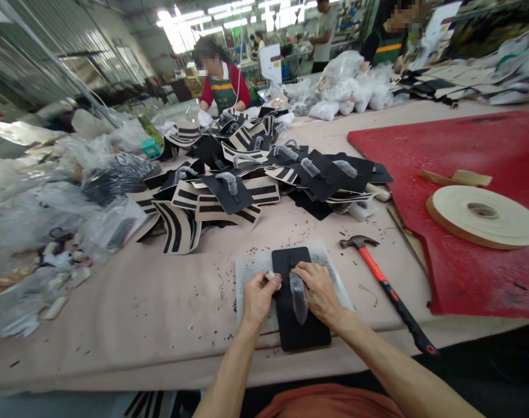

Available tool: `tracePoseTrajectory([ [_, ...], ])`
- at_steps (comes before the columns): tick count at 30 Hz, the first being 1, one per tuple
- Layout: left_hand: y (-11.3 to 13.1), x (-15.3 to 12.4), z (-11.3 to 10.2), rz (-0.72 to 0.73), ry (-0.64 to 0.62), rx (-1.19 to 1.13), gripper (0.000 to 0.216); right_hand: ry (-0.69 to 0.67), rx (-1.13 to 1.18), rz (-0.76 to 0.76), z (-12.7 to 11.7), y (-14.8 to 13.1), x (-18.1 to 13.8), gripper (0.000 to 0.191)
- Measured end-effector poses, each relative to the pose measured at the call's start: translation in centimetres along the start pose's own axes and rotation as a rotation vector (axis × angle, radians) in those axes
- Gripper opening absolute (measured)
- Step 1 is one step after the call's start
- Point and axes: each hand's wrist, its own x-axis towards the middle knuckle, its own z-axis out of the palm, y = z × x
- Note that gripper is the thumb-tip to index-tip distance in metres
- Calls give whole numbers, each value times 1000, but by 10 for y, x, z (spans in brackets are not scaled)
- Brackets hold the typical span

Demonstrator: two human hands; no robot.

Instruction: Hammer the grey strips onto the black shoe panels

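Note:
A black rectangular panel (302, 338) lies in front of me on a pale board (252, 264). A handle (299, 299) wrapped in clear plastic runs along its middle. My right hand (319, 287) is closed around the upper end of this handle, beside a small black loop (295, 256) on the panel. Over the panel's left edge, my left hand (259, 296) pinches a small whitish piece (272, 277), too small to name exactly. To the right lies a claw hammer (384, 284) with a red and black handle, touched by neither hand.
Black panels with wrapped handles and striped backs form a pile (233, 191) ahead. Plastic bags (72, 215) crowd the left side. On the right, a roll of tape (482, 212) rests on a red sheet (477, 284). A co-worker (225, 81) sits across the table.

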Motion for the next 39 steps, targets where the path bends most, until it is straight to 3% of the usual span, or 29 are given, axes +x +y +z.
tracePoseTrajectory([
  [4, 1, 24, 12, 71, 94, -125, 40, 13, -41, -120, 1, -1, -3, 34],
  [10, -5, 58, 32, 165, 7, -105, 45, 79, 27, -96, 4, 0, -6, 34],
  [16, -14, 56, 26, 208, -28, -56, 40, 93, 81, -77, 9, 3, -7, 33],
  [34, -9, 54, 29, 268, -19, 101, 28, 101, 91, -63, 10, 5, -8, 35],
  [39, -3, 51, 31, 401, -9, 312, 17, 50, 107, -25, 4, -2, -4, 34],
])
